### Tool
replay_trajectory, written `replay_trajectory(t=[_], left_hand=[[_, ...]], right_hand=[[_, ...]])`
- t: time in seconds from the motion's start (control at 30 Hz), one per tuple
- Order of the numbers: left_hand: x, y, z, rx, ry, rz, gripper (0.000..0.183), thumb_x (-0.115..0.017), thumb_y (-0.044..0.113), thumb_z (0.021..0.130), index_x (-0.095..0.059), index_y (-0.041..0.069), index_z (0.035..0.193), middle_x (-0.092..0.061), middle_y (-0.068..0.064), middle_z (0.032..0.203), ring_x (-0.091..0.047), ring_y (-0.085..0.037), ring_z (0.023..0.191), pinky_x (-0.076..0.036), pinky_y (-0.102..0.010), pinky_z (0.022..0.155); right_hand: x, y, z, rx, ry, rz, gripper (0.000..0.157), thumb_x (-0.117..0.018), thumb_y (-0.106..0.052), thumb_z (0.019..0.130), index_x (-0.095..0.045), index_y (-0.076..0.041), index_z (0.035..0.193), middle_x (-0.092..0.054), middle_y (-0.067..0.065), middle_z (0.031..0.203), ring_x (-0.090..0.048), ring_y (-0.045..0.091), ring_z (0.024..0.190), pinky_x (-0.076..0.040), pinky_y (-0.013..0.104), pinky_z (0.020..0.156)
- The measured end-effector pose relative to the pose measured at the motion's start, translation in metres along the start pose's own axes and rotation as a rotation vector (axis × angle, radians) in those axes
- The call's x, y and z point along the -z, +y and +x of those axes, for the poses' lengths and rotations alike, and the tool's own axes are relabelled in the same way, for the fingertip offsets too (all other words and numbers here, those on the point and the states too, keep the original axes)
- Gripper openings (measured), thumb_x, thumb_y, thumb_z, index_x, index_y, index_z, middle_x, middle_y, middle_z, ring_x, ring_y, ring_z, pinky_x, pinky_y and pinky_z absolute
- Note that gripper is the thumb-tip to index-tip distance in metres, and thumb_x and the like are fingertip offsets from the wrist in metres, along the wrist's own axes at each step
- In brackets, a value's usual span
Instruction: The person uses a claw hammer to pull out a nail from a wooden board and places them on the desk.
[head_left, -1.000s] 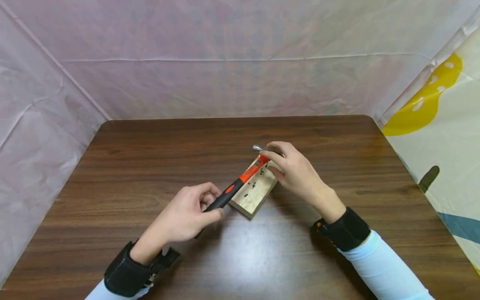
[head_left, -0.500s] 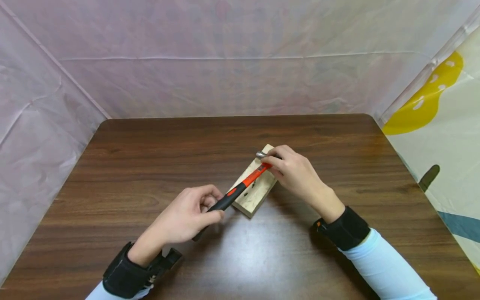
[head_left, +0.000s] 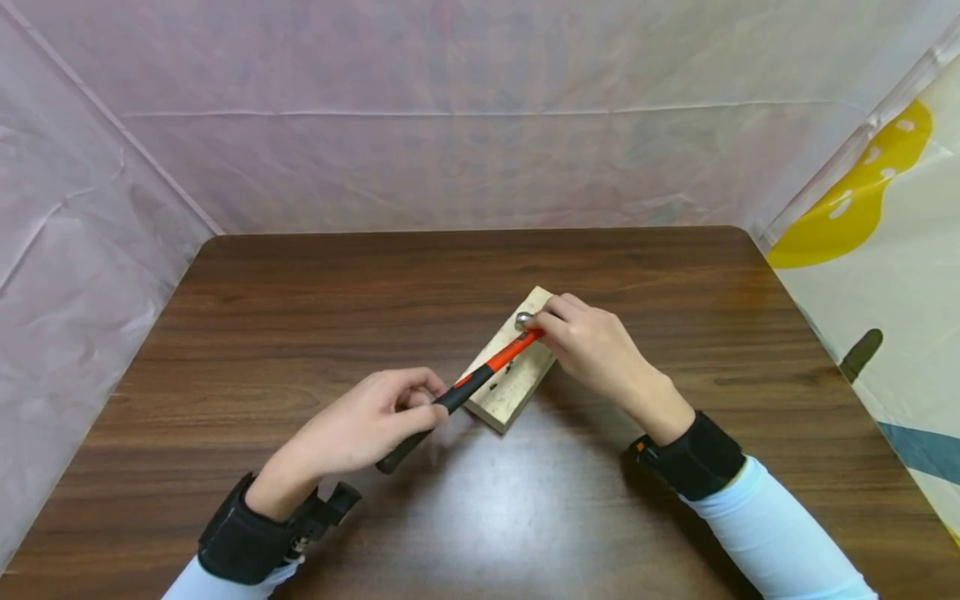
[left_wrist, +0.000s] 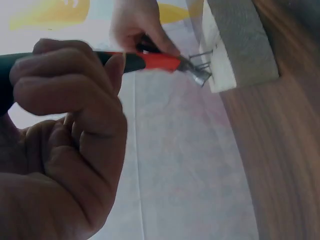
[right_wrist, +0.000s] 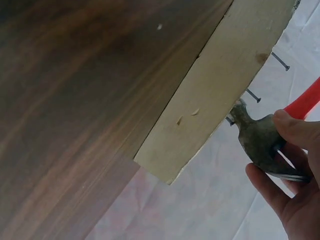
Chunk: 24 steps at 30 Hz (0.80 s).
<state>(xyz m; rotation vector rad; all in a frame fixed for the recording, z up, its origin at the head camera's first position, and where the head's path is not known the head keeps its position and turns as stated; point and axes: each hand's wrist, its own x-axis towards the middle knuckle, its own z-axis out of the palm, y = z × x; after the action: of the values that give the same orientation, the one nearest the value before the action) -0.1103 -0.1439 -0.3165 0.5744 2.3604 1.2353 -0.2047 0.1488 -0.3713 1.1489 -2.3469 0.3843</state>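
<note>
A claw hammer [head_left: 513, 350] with a black and red handle lies aslant over a pale wooden block [head_left: 502, 407]. My left hand [head_left: 371, 421] holds the black grip between thumb and fingers. At the other end, my right hand [head_left: 588, 346] pinches the hammer by its head, thumb at the neck. The right wrist view shows the steel head [right_wrist: 257, 140] with its striking face close to the block's nailed side, at a nail there. Other nails [right_wrist: 254, 96] stick out of that side in a row. In the head view, the hammer and right hand hide part of the row.
The block rests on a dark brown wooden table [head_left: 300, 308] with rounded far corners. Pale sheeting [head_left: 480, 167] hangs behind it and at the left; a patterned sheet [head_left: 847, 217] is at the right. Each wrist wears a black strap [head_left: 693, 458].
The hammer head has come down and slightly toward me, its round face turning more upward. More of the block's far end shows. The left hand has shifted slightly on the grip, baring its end.
</note>
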Motion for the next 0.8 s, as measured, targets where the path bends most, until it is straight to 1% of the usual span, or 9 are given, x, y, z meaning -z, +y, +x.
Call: replay_trajectory(t=[0.13, 0.2, 0.27, 0.37, 0.47, 0.53, 0.67, 0.73, 0.8], left_hand=[[0.006, 0.002, -0.001, -0.017, -0.017, 0.018, 0.028, -0.048, 0.037, 0.104, -0.065, 0.014, 0.104, -0.062, 0.003, 0.073, -0.053, -0.011, 0.058, -0.044, -0.025, 0.052], [0.010, 0.002, -0.002, -0.041, -0.028, 0.013, 0.036, -0.041, 0.040, 0.107, -0.065, 0.014, 0.097, -0.063, 0.002, 0.072, -0.053, -0.011, 0.057, -0.044, -0.026, 0.050], [0.014, 0.003, -0.004, -0.066, -0.046, -0.007, 0.042, -0.035, 0.040, 0.108, -0.065, 0.013, 0.095, -0.063, 0.001, 0.072, -0.052, -0.012, 0.055, -0.042, -0.026, 0.048], [0.021, 0.004, -0.006, -0.070, -0.077, -0.062, 0.050, -0.027, 0.038, 0.110, -0.067, 0.009, 0.106, -0.065, -0.001, 0.077, -0.056, -0.016, 0.062, -0.044, -0.027, 0.054], [0.027, 0.004, -0.009, -0.050, -0.089, -0.112, 0.058, -0.019, 0.041, 0.110, -0.065, 0.006, 0.120, -0.067, -0.003, 0.082, -0.062, -0.021, 0.072, -0.047, -0.030, 0.061], [0.029, 0.003, -0.009, -0.057, -0.073, -0.134, 0.064, -0.015, 0.042, 0.110, -0.065, 0.004, 0.121, -0.068, -0.005, 0.084, -0.065, -0.023, 0.076, -0.050, -0.033, 0.065], [0.031, -0.001, -0.005, -0.119, -0.020, -0.162, 0.069, -0.010, 0.039, 0.110, -0.064, -0.002, 0.120, -0.066, -0.005, 0.083, -0.063, -0.020, 0.071, -0.052, -0.034, 0.064], [0.032, -0.004, -0.003, -0.143, 0.005, -0.171, 0.066, -0.013, 0.037, 0.111, -0.064, -0.004, 0.119, -0.066, -0.006, 0.084, -0.062, -0.019, 0.071, -0.052, -0.033, 0.063], [0.033, -0.008, -0.001, -0.141, 0.029, -0.158, 0.062, -0.016, 0.035, 0.111, -0.064, -0.004, 0.120, -0.066, -0.006, 0.085, -0.062, -0.019, 0.075, -0.051, -0.033, 0.066]], right_hand=[[0.000, 0.000, -0.001, 0.024, -0.008, -0.013, 0.016, -0.075, -0.004, 0.085, -0.070, -0.009, 0.100, -0.058, 0.002, 0.095, -0.057, 0.019, 0.083, -0.050, 0.029, 0.064], [0.000, -0.001, -0.001, 0.028, -0.015, -0.009, 0.016, -0.074, -0.003, 0.086, -0.069, -0.008, 0.100, -0.057, 0.002, 0.095, -0.056, 0.020, 0.084, -0.050, 0.029, 0.065], [0.001, -0.001, -0.001, 0.029, -0.019, -0.006, 0.015, -0.073, -0.002, 0.086, -0.068, -0.008, 0.100, -0.057, 0.002, 0.096, -0.056, 0.020, 0.084, -0.050, 0.029, 0.065], [0.001, -0.002, -0.001, 0.024, -0.022, 0.001, 0.015, -0.073, -0.003, 0.086, -0.067, -0.008, 0.099, -0.056, 0.002, 0.095, -0.056, 0.019, 0.085, -0.050, 0.029, 0.062], [0.002, -0.003, -0.002, 0.014, -0.018, 0.023, 0.016, -0.075, -0.005, 0.086, -0.067, -0.010, 0.098, -0.056, 0.000, 0.095, -0.057, 0.018, 0.085, -0.050, 0.029, 0.059], [0.003, -0.003, -0.002, 0.004, -0.017, 0.049, 0.016, -0.077, -0.007, 0.086, -0.067, -0.011, 0.097, -0.057, -0.001, 0.095, -0.057, 0.017, 0.085, -0.050, 0.028, 0.060], [0.003, -0.002, -0.003, -0.014, -0.013, 0.083, 0.017, -0.078, -0.008, 0.085, -0.067, -0.011, 0.097, -0.058, -0.001, 0.096, -0.057, 0.015, 0.086, -0.049, 0.026, 0.062], [0.004, -0.002, -0.003, -0.024, -0.012, 0.090, 0.018, -0.079, -0.008, 0.084, -0.067, -0.011, 0.098, -0.058, -0.001, 0.097, -0.057, 0.015, 0.087, -0.050, 0.027, 0.063], [0.005, -0.002, -0.004, -0.033, -0.011, 0.090, 0.020, -0.080, -0.008, 0.083, -0.067, -0.011, 0.098, -0.058, -0.002, 0.097, -0.057, 0.015, 0.088, -0.050, 0.027, 0.063]])
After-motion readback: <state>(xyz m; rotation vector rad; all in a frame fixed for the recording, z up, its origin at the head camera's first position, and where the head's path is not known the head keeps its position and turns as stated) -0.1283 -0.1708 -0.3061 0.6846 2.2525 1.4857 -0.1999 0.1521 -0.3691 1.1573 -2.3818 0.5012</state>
